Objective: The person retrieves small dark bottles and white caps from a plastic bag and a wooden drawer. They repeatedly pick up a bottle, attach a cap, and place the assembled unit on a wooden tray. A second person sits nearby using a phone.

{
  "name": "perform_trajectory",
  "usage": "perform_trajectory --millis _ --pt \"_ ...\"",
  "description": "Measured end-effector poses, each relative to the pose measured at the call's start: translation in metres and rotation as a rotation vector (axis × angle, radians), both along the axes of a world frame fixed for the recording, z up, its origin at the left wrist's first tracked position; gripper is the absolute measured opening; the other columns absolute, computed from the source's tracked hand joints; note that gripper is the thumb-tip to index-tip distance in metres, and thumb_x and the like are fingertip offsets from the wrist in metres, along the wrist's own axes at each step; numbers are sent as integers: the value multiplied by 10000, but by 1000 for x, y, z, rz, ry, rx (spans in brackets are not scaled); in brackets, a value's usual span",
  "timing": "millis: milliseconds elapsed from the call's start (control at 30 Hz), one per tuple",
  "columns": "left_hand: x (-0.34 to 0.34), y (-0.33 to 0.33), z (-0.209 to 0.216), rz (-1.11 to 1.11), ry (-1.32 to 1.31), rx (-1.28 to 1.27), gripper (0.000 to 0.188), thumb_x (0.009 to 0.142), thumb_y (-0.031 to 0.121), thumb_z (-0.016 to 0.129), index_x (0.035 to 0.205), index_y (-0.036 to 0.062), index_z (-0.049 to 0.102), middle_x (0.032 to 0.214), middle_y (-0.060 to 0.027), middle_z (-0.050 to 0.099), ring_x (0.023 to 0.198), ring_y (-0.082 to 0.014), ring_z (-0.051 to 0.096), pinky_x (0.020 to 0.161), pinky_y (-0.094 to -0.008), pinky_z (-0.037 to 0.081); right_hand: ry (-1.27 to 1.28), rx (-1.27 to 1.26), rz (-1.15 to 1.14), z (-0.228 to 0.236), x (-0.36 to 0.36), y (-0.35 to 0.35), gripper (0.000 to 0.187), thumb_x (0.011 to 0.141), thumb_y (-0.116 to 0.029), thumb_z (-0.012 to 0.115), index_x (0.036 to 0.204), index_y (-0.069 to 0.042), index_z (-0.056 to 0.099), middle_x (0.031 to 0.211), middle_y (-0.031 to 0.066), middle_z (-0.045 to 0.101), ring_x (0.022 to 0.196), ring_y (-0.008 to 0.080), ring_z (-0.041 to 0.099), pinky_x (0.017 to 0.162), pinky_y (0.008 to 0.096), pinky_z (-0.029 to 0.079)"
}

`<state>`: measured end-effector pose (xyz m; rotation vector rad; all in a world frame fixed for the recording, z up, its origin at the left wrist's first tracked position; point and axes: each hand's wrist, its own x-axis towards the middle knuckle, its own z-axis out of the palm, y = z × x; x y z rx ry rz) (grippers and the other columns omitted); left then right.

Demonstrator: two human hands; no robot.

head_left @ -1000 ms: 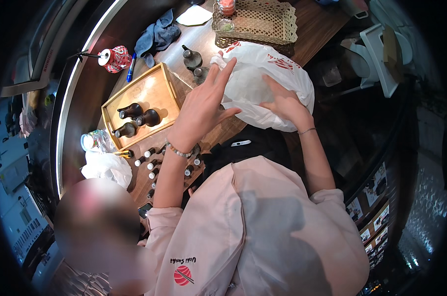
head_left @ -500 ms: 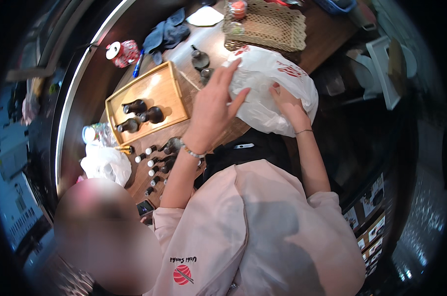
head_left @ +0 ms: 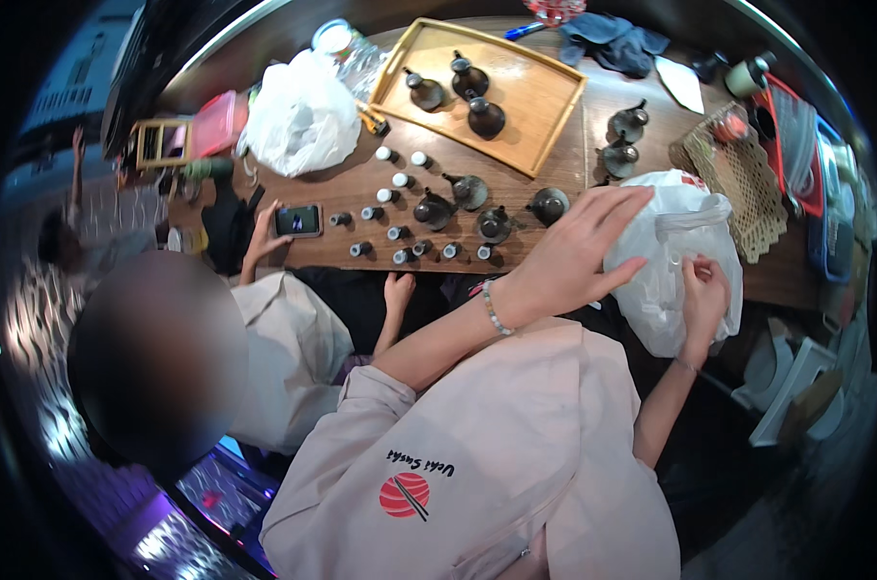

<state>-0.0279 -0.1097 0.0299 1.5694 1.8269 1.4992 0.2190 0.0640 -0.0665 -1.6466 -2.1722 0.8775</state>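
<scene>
A white plastic bag (head_left: 656,300) with red print stands at the table's right part, near its front edge. My left hand (head_left: 588,246) is at the bag's left side with its fingers stretched out and the thumb apart. It holds nothing, and whether it touches the plastic I cannot tell. On the near right side of the bag, my right hand (head_left: 706,295) has its fingers curled and pinched on the plastic. What is inside the bag is hidden.
Several dark sauce pots (head_left: 494,224) and small white-capped bottles (head_left: 388,195) stand left of my hands. Behind are a wooden tray (head_left: 535,150) with three pots and another white bag (head_left: 303,121). A woven basket (head_left: 748,208) is rightward. A co-worker at left holds a phone (head_left: 298,220).
My view has swung left, bringing in the co-worker and more of the table. My right hand, formerly partly inside the bag's folds, now pinches its plastic. My left hand remains spread beside it.
</scene>
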Motion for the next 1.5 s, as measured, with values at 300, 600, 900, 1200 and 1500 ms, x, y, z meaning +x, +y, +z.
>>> perform_trajectory --millis 300,600,900,1200,1500 --pt "-60 -111 -32 680 -203 -273 397 925 104 768 1294 7 658 1151 -128 744 943 -202 730 825 -336 587 6 -245 139 88 -10 -5 319 998 -246 730 1054 67 697 902 70 694 738 96 647 680 247 524" --pt "-33 -220 -143 675 -180 -852 495 878 285 821 1256 -9 693 1058 -114 770 789 -198 745 722 -350 586 235 -570 248 137 2 23 133 1018 -119 691 1039 11 667 859 41 664 707 71 574 655 241 477" --pt "-27 -201 -196 713 -117 -651 419 881 164 816 1267 46 705 911 -126 698 718 -206 684 691 -335 562 576 -440 303 142 5 31 250 995 -100 714 1191 41 649 1151 138 708 883 127 621 830 282 508" --pt "-19 -190 -128 781 -130 -343 303 879 70 809 1146 -7 688 1084 -98 738 927 -214 745 830 -291 591 821 -376 354 134 -39 2 328 995 -86 703 1283 60 643 1230 172 704 999 200 678 933 358 544" --pt "-55 -112 -3 466 -362 90 404 954 7 732 1330 -31 589 1213 -113 703 1087 -175 705 953 -302 560 1169 -459 680 151 -191 -94 261 925 34 747 1148 9 614 1233 234 711 1189 259 681 1005 336 541"
